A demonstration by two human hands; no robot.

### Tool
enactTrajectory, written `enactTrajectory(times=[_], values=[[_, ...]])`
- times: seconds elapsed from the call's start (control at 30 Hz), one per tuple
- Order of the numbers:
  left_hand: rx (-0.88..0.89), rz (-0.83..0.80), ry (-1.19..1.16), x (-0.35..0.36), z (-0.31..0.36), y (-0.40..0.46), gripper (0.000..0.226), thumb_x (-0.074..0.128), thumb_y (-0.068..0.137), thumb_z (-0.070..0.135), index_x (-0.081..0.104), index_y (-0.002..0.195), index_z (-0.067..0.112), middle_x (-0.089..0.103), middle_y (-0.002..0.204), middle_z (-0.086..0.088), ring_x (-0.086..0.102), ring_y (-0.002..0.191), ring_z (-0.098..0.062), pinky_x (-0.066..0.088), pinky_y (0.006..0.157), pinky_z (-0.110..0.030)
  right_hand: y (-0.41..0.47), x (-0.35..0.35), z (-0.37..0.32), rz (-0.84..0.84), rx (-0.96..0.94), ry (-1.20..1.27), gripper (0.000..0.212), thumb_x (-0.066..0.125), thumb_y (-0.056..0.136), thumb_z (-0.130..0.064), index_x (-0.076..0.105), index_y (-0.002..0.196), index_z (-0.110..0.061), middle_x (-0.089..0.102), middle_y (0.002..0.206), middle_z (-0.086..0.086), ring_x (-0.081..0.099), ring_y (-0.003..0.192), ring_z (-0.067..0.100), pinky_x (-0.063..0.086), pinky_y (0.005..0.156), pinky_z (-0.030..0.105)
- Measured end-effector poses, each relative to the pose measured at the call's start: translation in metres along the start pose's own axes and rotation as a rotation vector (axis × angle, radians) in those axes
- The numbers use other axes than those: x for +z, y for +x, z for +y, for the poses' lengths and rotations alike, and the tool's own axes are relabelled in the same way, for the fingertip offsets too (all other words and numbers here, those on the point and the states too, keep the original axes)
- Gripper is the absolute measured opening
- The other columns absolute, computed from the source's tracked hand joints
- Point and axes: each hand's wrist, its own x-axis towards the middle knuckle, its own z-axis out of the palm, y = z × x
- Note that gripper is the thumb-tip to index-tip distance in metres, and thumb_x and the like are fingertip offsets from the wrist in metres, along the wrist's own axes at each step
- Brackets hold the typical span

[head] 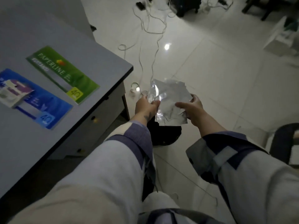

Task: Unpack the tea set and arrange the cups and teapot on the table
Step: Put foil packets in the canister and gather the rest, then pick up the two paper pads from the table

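I am holding a crinkled sheaf of silvery plastic wrapping (169, 102) between both hands over a dark bin (165, 135) on the white tiled floor, my left hand (145, 105) pinching its near-left edge and my right hand (192, 109) gripping the right. No cups or teapot are showing; the grey table (48, 29) is lying to my left, nearer my left hand.

We see a grey counter (97, 65) bearing a green booklet (63, 73) and a blue booklet (40, 107), shiny silver packaging (169, 101), white floor tiles (226, 78).
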Motion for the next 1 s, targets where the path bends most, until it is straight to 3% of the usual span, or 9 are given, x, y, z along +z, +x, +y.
enactTrajectory(times=[0.07, 0.13, 0.2, 0.27, 0.43, 0.57, 0.73, 0.9, 1.0], values=[[-0.048, -0.078, 0.039, 0.019, -0.005, 0.007, 0.072, 0.073, 0.078, 0.034, 0.041, 0.139, 0.011, 0.055, 0.128, -0.005, 0.058, 0.115, -0.029, 0.049, 0.098, -0.045, 0.019, -0.013, 0.019, -0.037, 0.098, 0.031, 0.081, 0.075, 0.076, -0.002, 0.031, 0.143, -0.016, 0.054, 0.129, 0.011, 0.060, 0.104, 0.026, 0.054, 0.081, 0.041], [-0.082, -0.143, 0.156, 0.032, -0.017, 0.020, 0.088, 0.075, 0.079, 0.035, 0.026, 0.148, 0.012, 0.042, 0.147, -0.007, 0.045, 0.131, -0.027, 0.038, 0.110, -0.039, 0.030, -0.024, 0.033, -0.091, 0.224, -0.010, 0.105, 0.079, 0.075, -0.011, 0.009, 0.151, -0.030, 0.038, 0.149, 0.011, 0.049, 0.126, 0.030, 0.044, 0.097, 0.047], [-0.083, -0.156, 0.284, 0.040, -0.028, 0.029, 0.099, 0.075, 0.080, 0.032, 0.011, 0.152, 0.013, 0.027, 0.156, -0.007, 0.030, 0.142, -0.025, 0.027, 0.114, -0.033, 0.036, -0.030, 0.046, -0.130, 0.289, -0.115, 0.112, 0.078, 0.078, -0.017, -0.004, 0.151, -0.034, 0.018, 0.159, 0.005, 0.029, 0.142, 0.028, 0.026, 0.111, 0.047], [-0.060, -0.136, 0.389, 0.043, -0.033, 0.035, 0.099, 0.074, 0.081, 0.030, 0.007, 0.153, 0.013, 0.022, 0.158, -0.007, 0.025, 0.144, -0.023, 0.024, 0.114, -0.032, 0.041, -0.032, 0.053, -0.138, 0.277, -0.152, 0.110, 0.076, 0.079, -0.014, -0.004, 0.153, -0.030, 0.011, 0.161, 0.003, 0.020, 0.145, 0.023, 0.020, 0.115, 0.039], [0.014, -0.162, 0.515, 0.039, -0.023, 0.039, 0.089, 0.070, 0.084, 0.029, 0.015, 0.152, 0.010, 0.025, 0.157, -0.008, 0.027, 0.143, -0.025, 0.026, 0.113, -0.032, 0.046, -0.018, 0.041, -0.169, 0.219, -0.234, 0.095, 0.075, 0.081, -0.018, 0.013, 0.153, -0.026, 0.022, 0.157, 0.007, 0.030, 0.141, 0.025, 0.033, 0.100, 0.030], [0.049, -0.105, 0.486, 0.016, -0.007, 0.035, 0.087, 0.070, 0.084, 0.030, 0.017, 0.152, 0.014, 0.031, 0.154, -0.006, 0.033, 0.140, -0.026, 0.029, 0.111, -0.033, 0.039, -0.001, 0.008, -0.192, 0.130, -0.306, 0.083, 0.072, 0.083, -0.021, 0.023, 0.150, -0.025, 0.033, 0.151, 0.006, 0.038, 0.135, 0.022, 0.032, 0.087, 0.027], [0.100, 0.016, 0.415, -0.037, 0.016, 0.020, 0.082, 0.068, 0.087, 0.028, 0.019, 0.151, 0.013, 0.034, 0.153, -0.005, 0.035, 0.139, -0.024, 0.030, 0.112, -0.033, 0.019, 0.037, -0.041, -0.246, -0.004, -0.371, 0.082, 0.076, 0.080, -0.023, 0.030, 0.147, -0.022, 0.041, 0.146, 0.009, 0.045, 0.128, 0.021, 0.038, 0.101, 0.029], [0.150, 0.172, 0.378, -0.109, 0.043, 0.004, 0.067, 0.061, 0.091, 0.030, 0.031, 0.147, 0.009, 0.044, 0.146, -0.007, 0.043, 0.134, -0.023, 0.034, 0.111, -0.031, -0.010, 0.098, -0.095, -0.287, -0.169, -0.497, 0.073, 0.071, 0.085, -0.024, 0.032, 0.147, -0.023, 0.039, 0.146, 0.007, 0.046, 0.125, 0.021, 0.036, 0.090, 0.027], [0.157, 0.283, 0.335, -0.163, 0.051, -0.004, 0.054, 0.059, 0.092, 0.022, 0.040, 0.141, 0.007, 0.050, 0.140, -0.009, 0.047, 0.129, -0.023, 0.036, 0.107, -0.029, -0.028, 0.144, -0.121, -0.346, -0.251, -0.522, 0.069, 0.068, 0.087, -0.022, 0.033, 0.146, -0.021, 0.045, 0.138, 0.007, 0.049, 0.112, 0.018, 0.037, 0.085, 0.026]])
